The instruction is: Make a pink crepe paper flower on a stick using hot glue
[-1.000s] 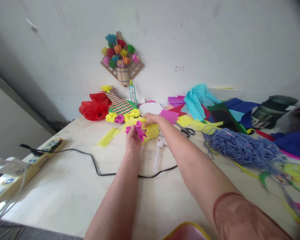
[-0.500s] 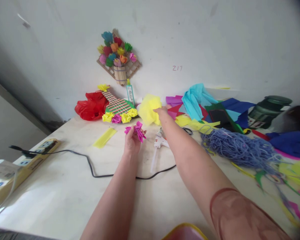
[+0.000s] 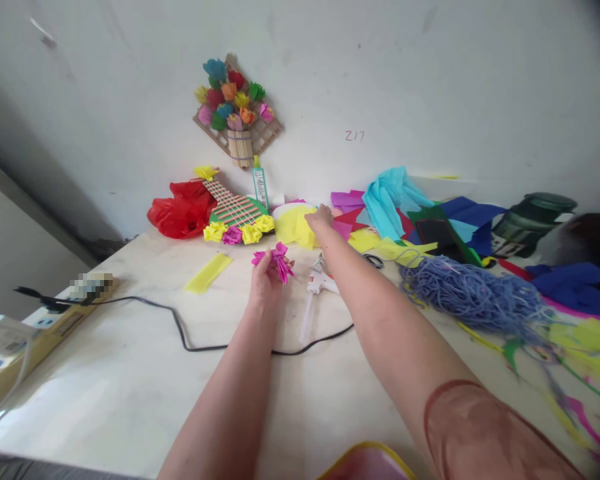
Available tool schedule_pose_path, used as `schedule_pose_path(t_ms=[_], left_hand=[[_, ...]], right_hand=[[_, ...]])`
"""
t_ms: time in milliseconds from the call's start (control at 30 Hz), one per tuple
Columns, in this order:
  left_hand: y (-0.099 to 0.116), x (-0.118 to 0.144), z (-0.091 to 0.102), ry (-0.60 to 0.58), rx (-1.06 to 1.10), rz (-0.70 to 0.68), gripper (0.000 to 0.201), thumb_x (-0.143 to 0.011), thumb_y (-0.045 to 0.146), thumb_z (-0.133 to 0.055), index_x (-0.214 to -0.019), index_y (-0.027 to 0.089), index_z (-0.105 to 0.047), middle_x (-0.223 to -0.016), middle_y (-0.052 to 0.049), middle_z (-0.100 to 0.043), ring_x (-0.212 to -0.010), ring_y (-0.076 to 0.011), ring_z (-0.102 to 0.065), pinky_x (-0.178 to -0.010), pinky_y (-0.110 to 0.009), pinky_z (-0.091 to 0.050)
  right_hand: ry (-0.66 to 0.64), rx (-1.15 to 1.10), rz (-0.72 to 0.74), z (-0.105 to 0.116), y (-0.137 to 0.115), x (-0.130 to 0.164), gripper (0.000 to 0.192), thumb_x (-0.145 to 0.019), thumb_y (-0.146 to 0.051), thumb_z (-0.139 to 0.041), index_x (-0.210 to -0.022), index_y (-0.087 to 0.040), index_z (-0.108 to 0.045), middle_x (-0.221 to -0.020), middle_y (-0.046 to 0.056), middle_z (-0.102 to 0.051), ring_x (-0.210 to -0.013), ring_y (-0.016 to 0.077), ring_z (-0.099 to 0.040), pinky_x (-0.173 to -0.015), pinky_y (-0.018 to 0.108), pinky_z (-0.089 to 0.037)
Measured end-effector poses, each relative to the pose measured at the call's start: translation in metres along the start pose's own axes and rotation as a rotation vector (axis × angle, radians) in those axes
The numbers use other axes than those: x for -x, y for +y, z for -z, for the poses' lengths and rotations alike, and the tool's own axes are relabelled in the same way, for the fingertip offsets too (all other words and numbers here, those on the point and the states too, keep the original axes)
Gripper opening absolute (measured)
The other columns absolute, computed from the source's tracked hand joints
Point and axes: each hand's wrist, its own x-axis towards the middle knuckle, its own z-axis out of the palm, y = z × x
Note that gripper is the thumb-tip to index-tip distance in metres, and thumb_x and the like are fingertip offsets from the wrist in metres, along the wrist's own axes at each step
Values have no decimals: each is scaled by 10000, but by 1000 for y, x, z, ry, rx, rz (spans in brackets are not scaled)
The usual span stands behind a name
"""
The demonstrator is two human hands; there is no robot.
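1. Holding a pink paper flower, the left hand is staying above the table, just in front of the white glue gun. Its fingers are closed together on the flower's base, with the petals pointing up.

2. Reaching farther than the glue gun, the right hand is lying on the yellow tissue paper, which is resting beside a white round plate close to the wall. I cannot tell if its fingers are pinching the paper or only pressing on it – they are too small and partly hidden.

3. Judging from this, the step in hand is the putting aside of the yellow paper while the finished flower is waiting in the other hand.

4. Standing behind the glue gun and to its left, a stick-built guitar model is already carrying yellow and pink flowers – the next move is probably calling for glue on the flower's base, so the right hand must be free for the gun.

5. Running in front of the glue gun, a black cable is crossing the table, and scissors are lying to its right.
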Motion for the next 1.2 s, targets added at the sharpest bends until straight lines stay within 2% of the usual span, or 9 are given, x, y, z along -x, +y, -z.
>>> schedule_pose_path(t_ms=[33,100,233,467,633,767,933,1100,1200], left_hand=[[-1,0,0,-1,-2,3,189,-762,317,-617,-694,140,-618,-581,-20,-631,-530,-119,-600,-764,-355,-517],[-2,1,-2,-8,-15,12,193,-762,317,-618,-688,139,-616,-573,-23,-630,-529,-122,-602,-748,-348,-523],[-7,3,-6,-55,-37,33,182,-755,310,-629,-681,145,-608,-574,-25,-635,-519,-125,-600,-697,-334,-534],[-13,8,-14,-130,-121,61,192,-743,312,-652,-675,138,-608,-559,-29,-626,-490,-124,-596,-638,-300,-538],[-16,18,-22,-212,-171,101,193,-764,307,-644,-690,132,-611,-565,-48,-633,-474,-139,-599,-602,-306,-544],[-21,24,-25,-272,-198,96,195,-731,306,-685,-703,125,-618,-568,-51,-634,-489,-139,-607,-573,-279,-543],[-23,23,-23,-302,-231,97,198,-715,313,-699,-707,130,-622,-566,-51,-634,-500,-145,-611,-552,-276,-544],[-24,21,-22,-261,-218,120,173,-735,296,-682,-713,140,-613,-571,-58,-632,-505,-154,-615,-565,-290,-546],[-24,20,-23,-241,-229,136,170,-750,302,-661,-716,146,-603,-568,-45,-629,-500,-149,-608,-592,-310,-553]], right_hand=[[60,-88,-99,3,-1,5,557,-843,-296,-396,-1342,-49,-397,-1314,244,-454,-1135,305,-512,-886,382,-451],[103,-267,-150,9,-2,17,498,-823,-296,-443,-1290,-125,-481,-1296,149,-502,-1165,256,-496,-937,319,-420],[132,-458,9,16,4,47,379,-842,-255,-424,-1166,-147,-588,-1185,71,-609,-1108,173,-542,-925,248,-406],[243,-605,113,31,33,111,273,-793,-291,-502,-967,-163,-669,-939,31,-689,-899,160,-617,-809,250,-455],[161,-704,142,41,34,153,216,-779,-305,-515,-829,-153,-660,-750,20,-671,-705,135,-611,-666,225,-458],[83,-783,167,42,30,169,222,-771,-332,-524,-679,-143,-598,-604,2,-600,-535,98,-528,-534,200,-406],[68,-679,165,54,48,163,233,-775,-337,-508,-705,-142,-615,-643,18,-625,-538,102,-527,-547,209,-414],[215,-288,-93,70,94,154,246,-785,-258,-471,-835,-148,-685,-854,80,-694,-767,171,-622,-658,238,-445],[55,-117,-168,67,108,155,207,-750,-186,-504,-789,-142,-703,-846,109,-705,-785,195,-639,-662,252,-452]])
